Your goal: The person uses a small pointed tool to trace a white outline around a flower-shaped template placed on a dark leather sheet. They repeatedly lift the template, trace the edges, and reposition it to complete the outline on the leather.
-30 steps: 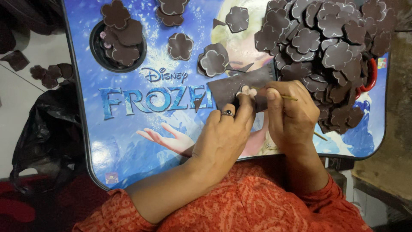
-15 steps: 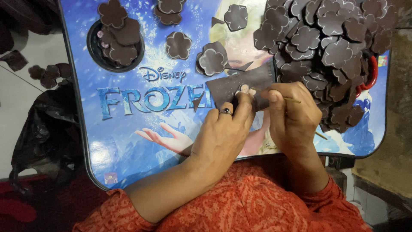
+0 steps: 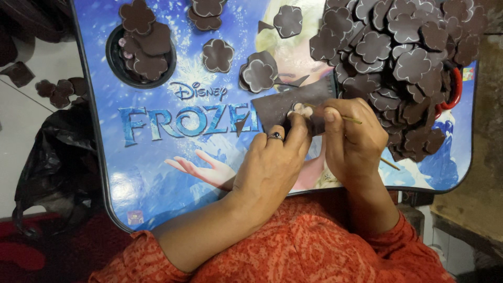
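In the head view, the left hand presses its fingertips down on a dark brown flat foam sheet that lies on the blue printed lap table, just in front of the person. The fingers of this hand are together and bent, and they pin the sheet near its lower edge; a dark ring sits on one finger. The right hand is just beside the left one, almost touching it, and it is closed around a thin wooden stick, whose tip points toward a small pale spot on the sheet between the two hands. Beyond the right hand, further from the body, lies a big heap of dark brown flower-shaped foam cutouts, with a red curved object partly hidden under it. Beyond the left hand there are single cutouts of the same kind, and a round black cup holder in the table holds several more. To do this step well, I think the left hand should keep the sheet flat and fixed, close to the tip of the stick, and the right hand should move the stick slowly with light pressure, so the soft foam does not tear or slide.
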{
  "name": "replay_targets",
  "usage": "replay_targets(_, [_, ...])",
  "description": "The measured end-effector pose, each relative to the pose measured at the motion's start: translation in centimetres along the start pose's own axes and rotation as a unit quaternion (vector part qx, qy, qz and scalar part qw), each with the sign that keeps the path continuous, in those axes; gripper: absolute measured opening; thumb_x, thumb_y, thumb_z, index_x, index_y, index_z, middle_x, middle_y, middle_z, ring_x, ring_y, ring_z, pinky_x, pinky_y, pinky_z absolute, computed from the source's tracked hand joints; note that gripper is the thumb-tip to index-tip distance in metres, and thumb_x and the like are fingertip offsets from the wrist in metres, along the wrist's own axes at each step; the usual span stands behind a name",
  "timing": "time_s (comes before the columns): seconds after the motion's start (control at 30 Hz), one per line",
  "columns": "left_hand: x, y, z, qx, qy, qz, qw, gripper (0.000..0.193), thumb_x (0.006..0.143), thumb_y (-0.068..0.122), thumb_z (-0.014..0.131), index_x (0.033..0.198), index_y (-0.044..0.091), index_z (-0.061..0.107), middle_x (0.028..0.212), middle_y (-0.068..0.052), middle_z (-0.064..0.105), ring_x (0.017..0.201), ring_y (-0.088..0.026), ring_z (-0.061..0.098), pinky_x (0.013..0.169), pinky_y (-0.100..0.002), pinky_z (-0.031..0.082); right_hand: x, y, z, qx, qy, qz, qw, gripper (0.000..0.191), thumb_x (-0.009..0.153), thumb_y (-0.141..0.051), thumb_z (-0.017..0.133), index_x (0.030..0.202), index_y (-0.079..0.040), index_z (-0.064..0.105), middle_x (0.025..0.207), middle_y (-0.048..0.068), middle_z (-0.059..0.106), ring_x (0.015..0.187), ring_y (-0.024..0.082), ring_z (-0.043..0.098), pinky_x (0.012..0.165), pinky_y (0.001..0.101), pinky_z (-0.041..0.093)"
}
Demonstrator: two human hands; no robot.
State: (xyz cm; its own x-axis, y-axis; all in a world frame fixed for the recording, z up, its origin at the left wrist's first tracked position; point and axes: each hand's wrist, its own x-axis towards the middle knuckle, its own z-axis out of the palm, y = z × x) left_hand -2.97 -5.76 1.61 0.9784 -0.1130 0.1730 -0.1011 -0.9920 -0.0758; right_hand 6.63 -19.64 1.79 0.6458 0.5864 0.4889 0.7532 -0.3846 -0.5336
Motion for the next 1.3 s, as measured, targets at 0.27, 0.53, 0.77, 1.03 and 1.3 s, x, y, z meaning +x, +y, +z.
replay_targets(0.27, [-0.1, 0.0, 0.2, 0.008, -0.001, 0.006, 1.000, 0.054, 0.087, 0.023, 0.061, 0.139, 0.006, 0.059, 0.138, -0.006, 0.057, 0.089, -0.012, 0.061, 0.068, -0.023, 0.045, 0.0, 0.2, -0.2, -0.001, -0.001, 0.008, 1.000, 0.009, 0.114, 0.000, 0.058, 0.106, 0.001, 0.063, 0.103, 0.009, 0.071, 0.078, 0.022, 0.065, 0.071, 0.0317, 0.050])
replay_targets(0.53, [0.0, 0.0, 0.2, 0.002, 0.010, -0.006, 1.000, 0.058, 0.088, 0.023, 0.062, 0.143, 0.005, 0.057, 0.134, -0.004, 0.057, 0.088, -0.011, 0.062, 0.068, -0.023, 0.046, -0.4, 0.5, -0.3, 0.013, 0.016, 0.010, 1.000, 0.010, 0.115, 0.000, 0.058, 0.106, 0.000, 0.062, 0.097, 0.009, 0.071, 0.078, 0.022, 0.064, 0.072, 0.0311, 0.049])
replay_targets(0.77, [0.0, 0.0, 0.1, 0.008, 0.014, -0.011, 1.000, 0.059, 0.088, 0.023, 0.062, 0.144, 0.006, 0.056, 0.135, -0.003, 0.057, 0.090, -0.011, 0.062, 0.070, -0.023, 0.046, -0.5, 0.6, -0.3, -0.004, 0.005, 0.006, 1.000, 0.008, 0.115, 0.001, 0.058, 0.108, 0.000, 0.061, 0.098, 0.010, 0.070, 0.078, 0.024, 0.063, 0.072, 0.0329, 0.049])
replay_targets(1.03, [0.0, -0.2, 0.0, 0.003, 0.007, -0.004, 1.000, 0.062, 0.088, 0.023, 0.060, 0.147, 0.005, 0.054, 0.134, -0.004, 0.057, 0.088, -0.011, 0.061, 0.069, -0.023, 0.046, -0.6, 0.4, -0.3, -0.015, 0.007, 0.020, 1.000, 0.008, 0.116, 0.000, 0.058, 0.109, -0.001, 0.062, 0.097, 0.009, 0.070, 0.079, 0.023, 0.064, 0.073, 0.0327, 0.050])
replay_targets(1.3, [0.1, -0.3, -0.2, -0.004, 0.008, -0.006, 1.000, 0.062, 0.087, 0.023, 0.061, 0.147, 0.005, 0.054, 0.131, -0.004, 0.057, 0.088, -0.012, 0.062, 0.067, -0.023, 0.046, -1.0, 0.6, -0.4, -0.007, 0.023, 0.052, 0.998, 0.012, 0.117, -0.003, 0.058, 0.107, -0.001, 0.064, 0.092, 0.009, 0.070, 0.078, 0.020, 0.065, 0.073, 0.0302, 0.050])
